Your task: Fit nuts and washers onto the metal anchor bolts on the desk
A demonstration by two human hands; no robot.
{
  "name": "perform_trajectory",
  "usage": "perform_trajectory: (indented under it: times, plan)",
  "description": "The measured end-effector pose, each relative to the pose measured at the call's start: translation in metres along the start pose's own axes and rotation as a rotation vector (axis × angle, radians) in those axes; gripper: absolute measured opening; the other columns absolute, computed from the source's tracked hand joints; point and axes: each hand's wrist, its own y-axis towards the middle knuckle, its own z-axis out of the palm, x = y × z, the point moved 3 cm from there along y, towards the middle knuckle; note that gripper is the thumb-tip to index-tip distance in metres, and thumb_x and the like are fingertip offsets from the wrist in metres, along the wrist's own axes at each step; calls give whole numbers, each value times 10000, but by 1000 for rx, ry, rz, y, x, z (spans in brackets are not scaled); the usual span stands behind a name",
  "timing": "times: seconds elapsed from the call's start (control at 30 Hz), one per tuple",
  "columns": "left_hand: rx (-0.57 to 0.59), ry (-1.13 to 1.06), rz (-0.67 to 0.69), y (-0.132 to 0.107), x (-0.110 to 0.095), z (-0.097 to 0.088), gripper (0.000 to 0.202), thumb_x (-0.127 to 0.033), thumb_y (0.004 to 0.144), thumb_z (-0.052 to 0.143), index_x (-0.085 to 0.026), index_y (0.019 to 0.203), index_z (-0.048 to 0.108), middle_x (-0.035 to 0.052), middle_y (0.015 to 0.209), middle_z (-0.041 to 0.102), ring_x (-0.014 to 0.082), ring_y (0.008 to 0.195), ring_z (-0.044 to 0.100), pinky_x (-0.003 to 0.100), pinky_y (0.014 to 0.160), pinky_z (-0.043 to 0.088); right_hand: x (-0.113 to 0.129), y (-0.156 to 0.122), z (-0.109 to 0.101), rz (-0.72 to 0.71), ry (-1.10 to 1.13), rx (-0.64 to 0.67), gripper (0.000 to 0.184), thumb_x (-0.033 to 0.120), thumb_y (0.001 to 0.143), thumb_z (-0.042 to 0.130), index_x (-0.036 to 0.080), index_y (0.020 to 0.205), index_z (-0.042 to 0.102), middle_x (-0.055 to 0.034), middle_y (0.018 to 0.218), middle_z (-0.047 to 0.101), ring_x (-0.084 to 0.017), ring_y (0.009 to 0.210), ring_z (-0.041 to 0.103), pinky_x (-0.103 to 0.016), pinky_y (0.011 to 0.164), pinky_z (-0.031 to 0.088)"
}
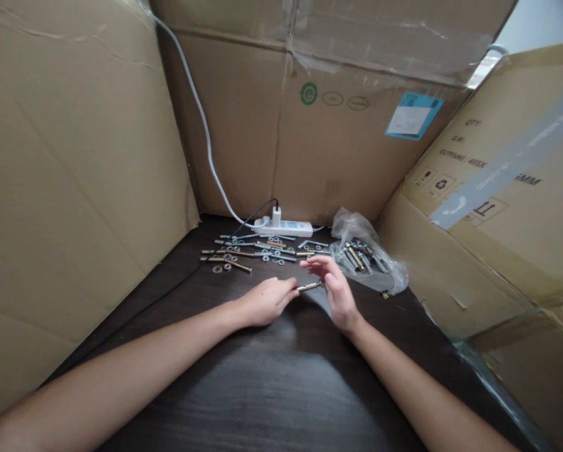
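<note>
My left hand (272,300) is closed on one end of a metal expansion bolt (308,287), which points to the right over the table. At the bolt's other end, where a nut seems to sit, is my right hand (336,294). Its fingers are stretched out and slightly curved, with the thumb apart from them. Whether the right hand touches the bolt end, I cannot tell. Beyond both hands lie rows of loose bolt parts (274,247): sleeves, bolts, nuts and washers. A clear plastic bag (394,270) at the right holds several more expansion bolts (355,257).
A white power strip (302,228) with a plugged-in charger (276,216) stands behind the parts. Its black cable (168,290) crosses the dark table (262,389) toward the left. Cardboard boxes wall in the left (83,157), back (234,113) and right (507,251) sides.
</note>
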Motion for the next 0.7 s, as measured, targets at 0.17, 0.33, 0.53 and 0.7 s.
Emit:
perform_trajectory:
  times: [0.17,0.33,0.53,0.7]
  plan:
    - [-66,-224,-9,0,3,-5,252,-343,968,274,-201,892,467,-12,751,535,146,696,510,242,640,378,-15,0,-10,32,-100,-108,215,314,875,475,228,1019,609,-42,989,609,-205,950,544,-340,879,414]
    - [-106,-343,-39,1,5,-7,261,-362,955,285,-192,851,452,-33,705,473,128,660,454,237,631,366,-20,0,-14,76,-121,-158,178,276,836,553,207,962,659,-32,909,625,-185,828,551,-311,798,436]
    - [-134,-410,-11,2,8,-5,252,-362,950,294,-190,831,434,-34,726,467,122,681,440,244,661,375,-19,-1,-12,67,-140,-174,160,272,821,601,218,961,655,-31,922,632,-178,835,565,-297,789,439]
    - [-129,-621,-18,3,4,-8,236,-336,929,306,-182,777,399,-27,710,410,116,675,394,236,637,372,-16,-3,-7,49,-174,-182,133,284,842,586,244,965,617,-9,874,622,-166,777,566,-289,718,455]
